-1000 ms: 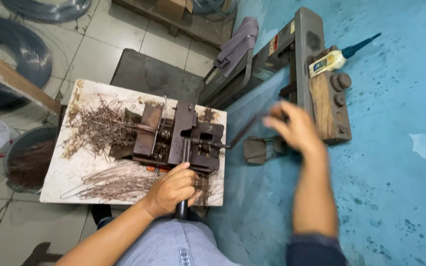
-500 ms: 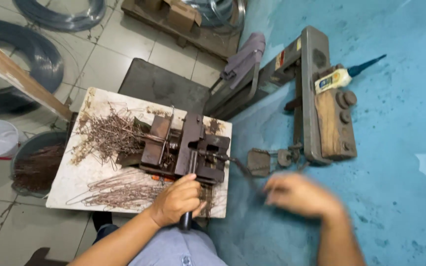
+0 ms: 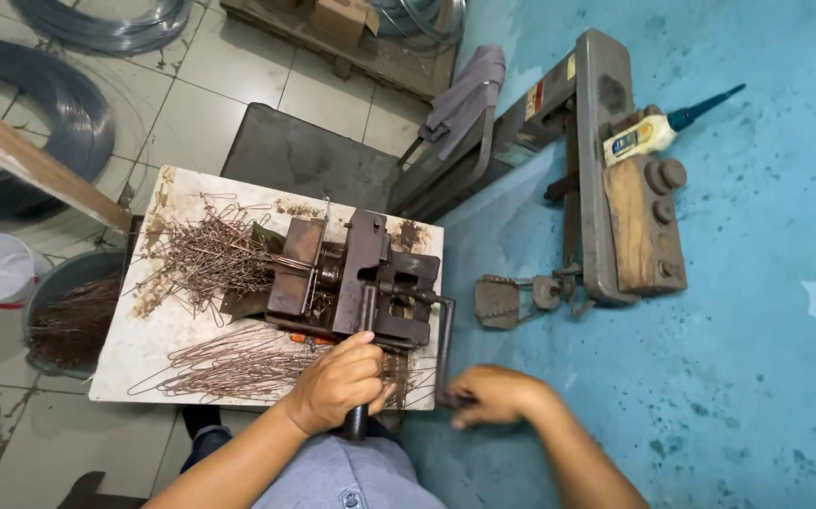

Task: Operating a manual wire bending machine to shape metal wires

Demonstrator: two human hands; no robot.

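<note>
Head-cam view looking straight down at a small white counter [image 3: 134, 349] with a rusty wire-bending jig [image 3: 346, 283] bolted on the middle of it. The left hand [image 3: 337, 382] is wrapped in a full fist around the dark lever handle [image 3: 358, 415] that sticks out off the near edge of the counter. That lever looks like solid steel, stiff and heavy-ish, so a whole-hand grip low on the handle seems the right place to take it for leverage.

The right hand [image 3: 493, 394] is just off the near right corner of the counter, beside the bent crank bar [image 3: 445, 349] on the jig's right side. It's motion-blurred, fingers curled in; I honestly can't tell whether it's pinching a wire or the bar, or holding nothing.

The wires themselves: a loose tangle of bent wire pieces [image 3: 205, 254] on the far left part of the counter, and a flatter bundle of long hairpin-shaped wires [image 3: 229, 363] along the near edge, just left of the left hand. Thin, light, springy stuff I'd guess, probably snags on its neighbours, so best picked one at a time by an end.

To the left on the tiled floor there's a grey bucket [image 3: 68, 316] full of more wire. To the right, a grey metal machine [image 3: 615, 188] stands on the blue floor.
</note>
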